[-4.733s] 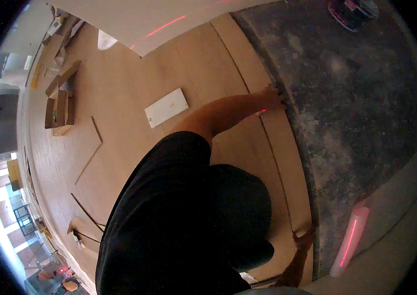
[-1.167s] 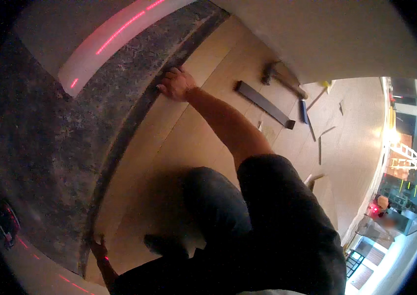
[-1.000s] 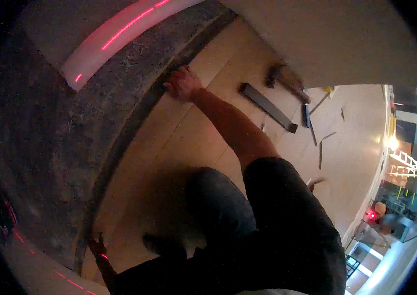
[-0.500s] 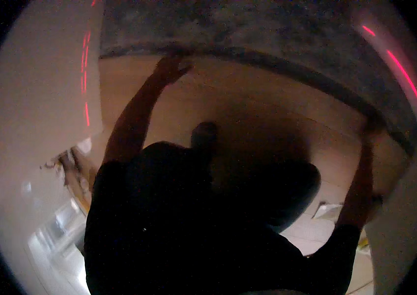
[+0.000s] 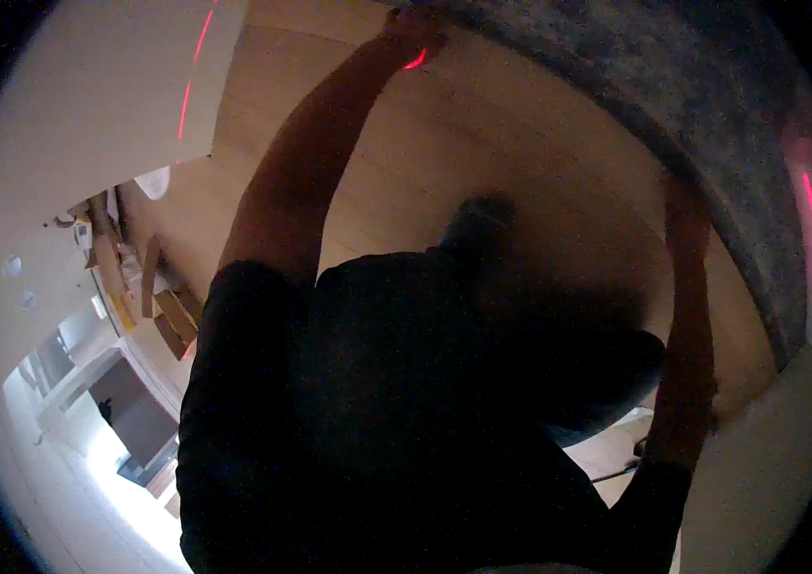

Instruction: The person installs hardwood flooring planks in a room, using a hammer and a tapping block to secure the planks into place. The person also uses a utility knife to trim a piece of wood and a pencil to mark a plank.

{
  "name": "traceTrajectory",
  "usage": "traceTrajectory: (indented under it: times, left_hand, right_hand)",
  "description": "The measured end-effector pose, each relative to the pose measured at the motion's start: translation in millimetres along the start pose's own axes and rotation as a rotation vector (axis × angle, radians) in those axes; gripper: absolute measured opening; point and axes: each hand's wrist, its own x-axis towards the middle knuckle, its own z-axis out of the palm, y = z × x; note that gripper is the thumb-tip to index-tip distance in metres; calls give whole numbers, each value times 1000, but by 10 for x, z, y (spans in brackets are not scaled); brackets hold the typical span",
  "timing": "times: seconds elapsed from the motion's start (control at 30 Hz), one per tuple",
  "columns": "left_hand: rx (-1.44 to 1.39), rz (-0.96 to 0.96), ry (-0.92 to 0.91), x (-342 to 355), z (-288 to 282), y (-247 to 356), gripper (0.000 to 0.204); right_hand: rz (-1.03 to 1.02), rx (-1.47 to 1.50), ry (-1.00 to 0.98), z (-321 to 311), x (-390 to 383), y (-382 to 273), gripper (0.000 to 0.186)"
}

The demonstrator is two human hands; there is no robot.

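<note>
Wood-look floor planks (image 5: 482, 134) lie under me, with a dark curved-looking edge (image 5: 607, 100) where a mottled grey surface (image 5: 693, 86) begins. At the far end of this edge is my left hand (image 5: 413, 33), its arm stretched out and a red light line crossing near the wrist. Farther right, my right hand (image 5: 686, 196) is down at the same edge, arm extended. Both hands are dark and blurred, so I cannot tell whether the fingers grip the edge or lie on it. A dark shoe (image 5: 482, 218) rests on the planks between my arms.
A pale wall (image 5: 128, 86) stands on the left, another (image 5: 769, 450) on the right; red light lines run along both sides. Cardboard pieces (image 5: 176, 320) lie beyond the left wall's corner. Behind me, bright light falls on a pale floor (image 5: 128, 517).
My view has turned, so the dark edge now slants more steeply. My left hand appears farther forward and right along it; the right hand stays at the edge. More cardboard shows at left.
</note>
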Motion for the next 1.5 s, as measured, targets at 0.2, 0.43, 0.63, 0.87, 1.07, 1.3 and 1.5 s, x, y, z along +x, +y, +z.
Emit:
traceTrajectory:
  times: [0.2,0.43,0.63,0.87,1.07,1.3,1.5]
  left_hand:
    - [92,-129,-97,-425,-539,-240,49]
    - [-143,-303,253,-136,-441,-1069,46]
    - [-53,-294,419,192,-88,-1446,40]
    - [-244,-308,512,211,152,-1963,39]
    - [-405,-203,625,224,131,-2078,38]
    - [-373,-210,586,288,18,-2106,42]
    - [-472,-236,459,272,6,-2129,19]
  right_hand:
    - [-5,-106,-44,-276,488,-419,46]
    - [178,-22,-301,-538,747,-536,50]
    - [272,-92,-322,-824,825,-642,69]
    - [273,-100,-353,-780,933,-681,68]
    - [318,-103,-369,-810,1057,-801,67]
    - [318,-154,-445,-968,1119,-807,57]
    - [545,-31,-479,-771,1107,-669,59]
